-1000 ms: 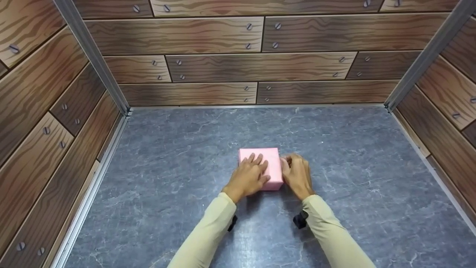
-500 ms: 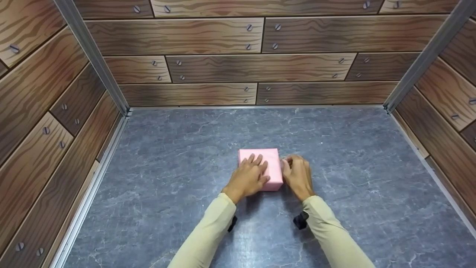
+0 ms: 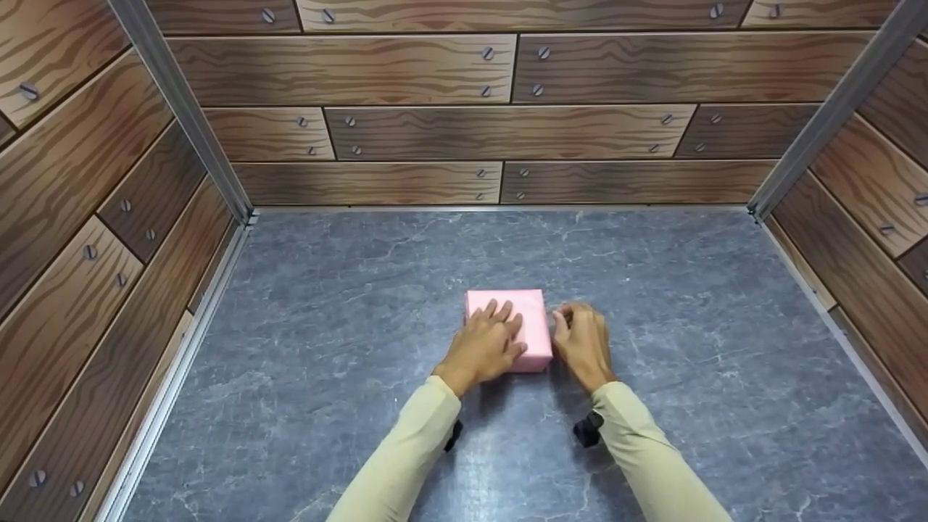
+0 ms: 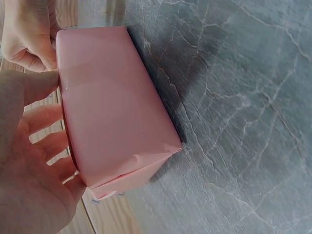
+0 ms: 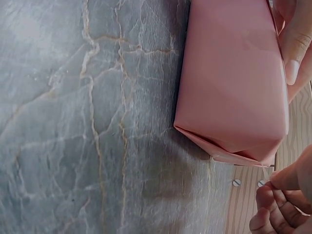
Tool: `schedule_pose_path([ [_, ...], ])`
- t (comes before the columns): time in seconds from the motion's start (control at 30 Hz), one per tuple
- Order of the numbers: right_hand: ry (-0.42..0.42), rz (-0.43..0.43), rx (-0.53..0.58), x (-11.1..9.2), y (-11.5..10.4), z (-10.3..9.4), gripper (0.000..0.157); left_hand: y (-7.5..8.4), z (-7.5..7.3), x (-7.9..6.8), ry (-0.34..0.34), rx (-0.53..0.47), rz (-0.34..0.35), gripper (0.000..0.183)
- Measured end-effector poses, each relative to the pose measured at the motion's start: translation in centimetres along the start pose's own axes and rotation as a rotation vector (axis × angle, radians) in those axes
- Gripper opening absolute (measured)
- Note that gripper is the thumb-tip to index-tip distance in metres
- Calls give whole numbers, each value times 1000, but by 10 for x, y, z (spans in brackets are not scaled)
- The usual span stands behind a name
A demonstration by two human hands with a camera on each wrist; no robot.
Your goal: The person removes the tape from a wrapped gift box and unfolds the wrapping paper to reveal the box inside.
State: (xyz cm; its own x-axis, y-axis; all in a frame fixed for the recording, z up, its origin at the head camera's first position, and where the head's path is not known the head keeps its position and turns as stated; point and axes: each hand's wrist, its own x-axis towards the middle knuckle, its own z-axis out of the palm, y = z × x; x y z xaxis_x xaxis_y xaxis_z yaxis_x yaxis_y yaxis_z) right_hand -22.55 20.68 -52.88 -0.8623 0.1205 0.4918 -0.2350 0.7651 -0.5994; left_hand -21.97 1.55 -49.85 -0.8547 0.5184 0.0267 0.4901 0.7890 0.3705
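A box wrapped in pink paper point(image 3: 535, 341) sits on the grey marbled table. My left hand point(image 3: 484, 344) rests on its top, fingers spread and straight. In the left wrist view the box's near side shows a strip of clear tape point(image 4: 78, 75) and a folded end. My right hand point(image 3: 582, 341) is just off the box's right end, fingers curled in and thumb against the index finger. From the right wrist, the folded paper flap point(image 5: 224, 153) at that end stands slightly loose, and a thin pale, tape-like strip runs from it to the pinching fingertips.
Wood-plank-patterned walls point(image 3: 420, 130) enclose the table at the back and both sides, with metal rails point(image 3: 181, 116) at the corners. Dark wrist cameras point(image 3: 587, 429) sit under the cream sleeves point(image 3: 652, 442).
My right hand has drawn slightly to the right, widening the gap between its fingertips and the box. My left hand and the box stay in place.
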Motion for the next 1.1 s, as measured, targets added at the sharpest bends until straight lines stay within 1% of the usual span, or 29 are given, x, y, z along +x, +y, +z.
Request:
schedule_pose_path([
  [0.4,6,-9,1,-1,1,-1,7,0,-1,0,16,29,11,52],
  [0.6,10,27,6,0,3,-3,5,0,-2,1,8,36,12,53],
  [0.77,-4,23,15,0,4,-4,6,-2,-2,0,0,17,-1,53],
  [0.9,-8,32,16,-1,6,-6,6,-1,0,1,-9,4,2,53],
  [1.1,-37,66,8,-1,9,-11,7,0,0,0,-3,26,11,52],
])
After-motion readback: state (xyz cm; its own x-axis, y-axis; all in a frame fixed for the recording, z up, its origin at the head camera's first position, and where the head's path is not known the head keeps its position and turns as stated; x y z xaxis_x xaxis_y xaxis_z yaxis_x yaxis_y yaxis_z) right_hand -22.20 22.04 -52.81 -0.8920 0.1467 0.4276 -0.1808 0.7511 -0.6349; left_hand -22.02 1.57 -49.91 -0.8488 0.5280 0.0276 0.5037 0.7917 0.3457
